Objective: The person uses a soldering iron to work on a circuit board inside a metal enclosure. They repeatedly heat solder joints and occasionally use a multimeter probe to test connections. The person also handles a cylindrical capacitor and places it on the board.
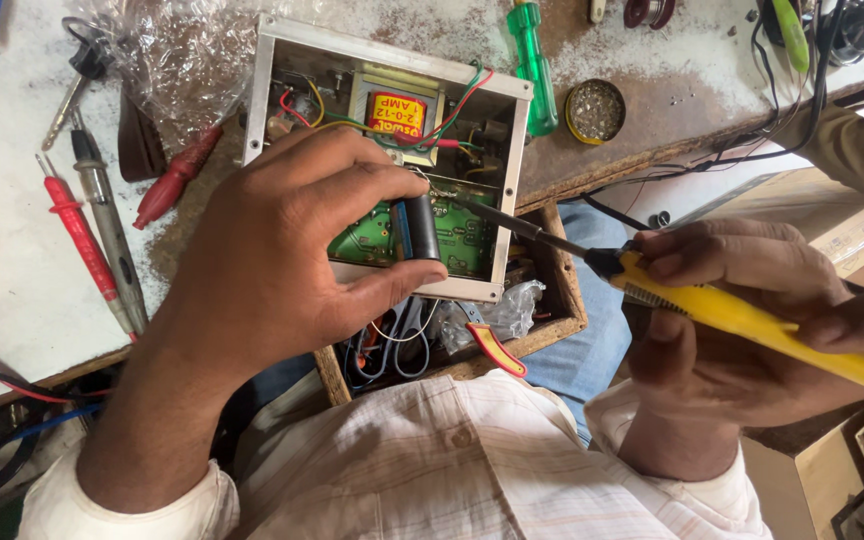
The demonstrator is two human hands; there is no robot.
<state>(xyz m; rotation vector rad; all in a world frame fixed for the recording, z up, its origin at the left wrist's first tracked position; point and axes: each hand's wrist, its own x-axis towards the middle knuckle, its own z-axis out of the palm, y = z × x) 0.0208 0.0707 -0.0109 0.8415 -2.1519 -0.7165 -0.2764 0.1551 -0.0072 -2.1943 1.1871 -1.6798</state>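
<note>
Your left hand (pixel 272 250) reaches over the open metal box (pixel 387 150) on the workbench (pixel 12 270), its thumb and fingers pinched on a black cylindrical capacitor (pixel 420 228) that stands against the green circuit board (pixel 457 235) at the near side of the box. Your right hand (pixel 742 330) is closed around the yellow handle of a soldering iron (pixel 742 315), off to the right; the iron's dark tip runs left and meets the board just right of the capacitor. Farther inside the box sits a transformer (pixel 395 115) with a yellow and red label, with red and green wires looping around it.

On the bench to the left lie red test probes (pixel 82 240) and a red-handled tool (pixel 174 178), beside crumpled clear plastic (pixel 177 60). A green-handled screwdriver (pixel 532 65) lies just right of the box, and a small round tin (pixel 594 110) sits right of that. Below the box, an open wooden drawer (pixel 562 300) holds wires and a red-handled tool.
</note>
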